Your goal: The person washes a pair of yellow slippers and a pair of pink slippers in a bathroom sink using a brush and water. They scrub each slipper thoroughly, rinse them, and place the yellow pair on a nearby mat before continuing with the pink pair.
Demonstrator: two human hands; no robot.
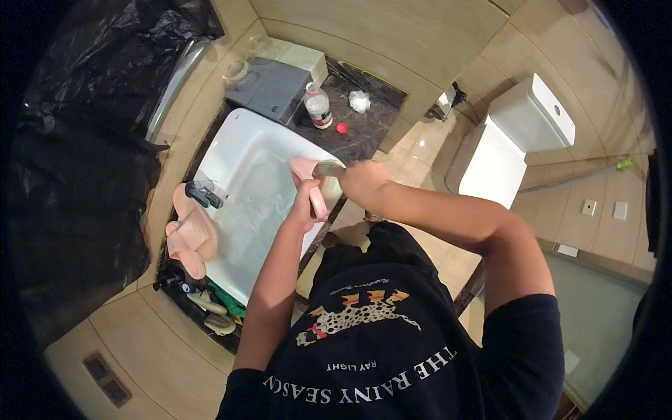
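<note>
My left hand (302,204) is closed around a pink slipper (302,166), holding it above the near right side of a white basin (329,150). In my right hand (365,183) is a short greyish tool (327,169), perhaps a brush; its working end meets the slipper and my fingers hide the rest. Water (262,185) lies in the basin below. Several more pink slippers (196,234) are piled on the left rim beside the dark faucet (204,194).
Behind the basin stand a grey box (269,89), a clear bottle (318,108), its red cap (341,128) and a crumpled white wad (360,101) on the dark counter. Shoes (210,308) lie at the lower left. A toilet (500,143) is to the right. Black plastic sheeting (84,175) hangs at left.
</note>
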